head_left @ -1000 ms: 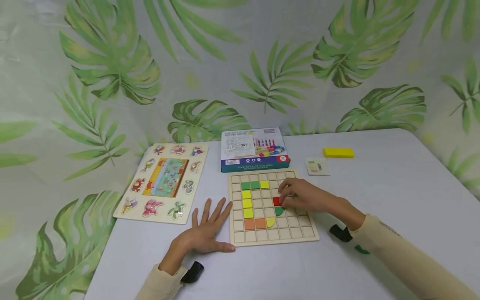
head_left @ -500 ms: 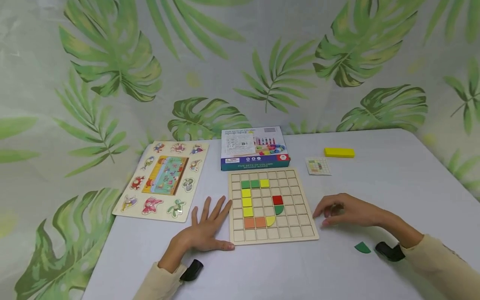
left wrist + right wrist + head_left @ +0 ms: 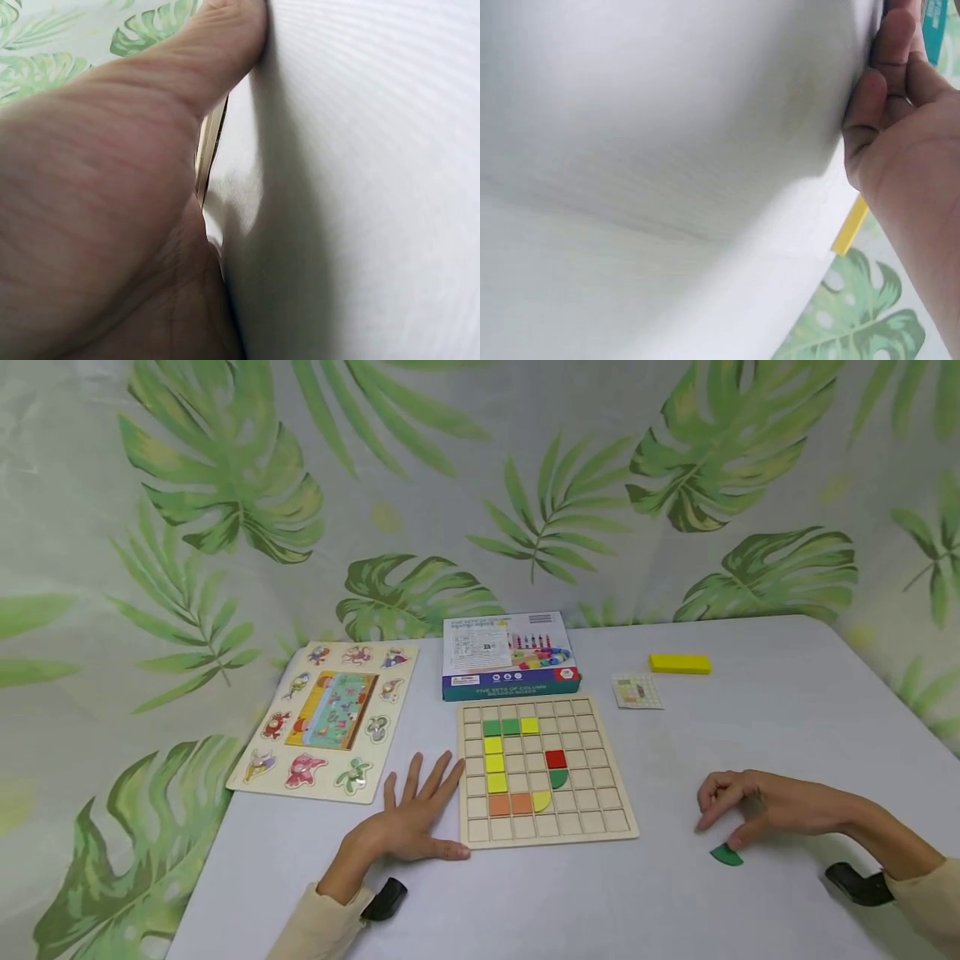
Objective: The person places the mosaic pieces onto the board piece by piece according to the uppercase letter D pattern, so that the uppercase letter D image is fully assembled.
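Observation:
A wooden grid board (image 3: 592, 827) lies flat in the middle of the table, with colored tiles in some of its squares. Among them are a red square tile (image 3: 555, 759), a green quarter-round tile (image 3: 558, 778) just below it and a yellow quarter-round tile (image 3: 542, 802). My left hand (image 3: 408, 827) rests with fingers spread at the board's left edge. To the right of the board, my right hand (image 3: 780, 806) is over a loose green quarter-round tile (image 3: 726, 855). Its thumb tip appears to touch that tile, while the index finger stands apart from it.
A picture puzzle board (image 3: 405, 685) with sea animals lies at the left. Behind the grid board sits a bead-game box (image 3: 510, 656). A small pattern card (image 3: 637, 692) and a yellow block (image 3: 679, 664) lie at the back right.
My right hand has left the red tile, which stays on the board, and moved right and toward me to the loose green tile. The left hand has stayed in place.

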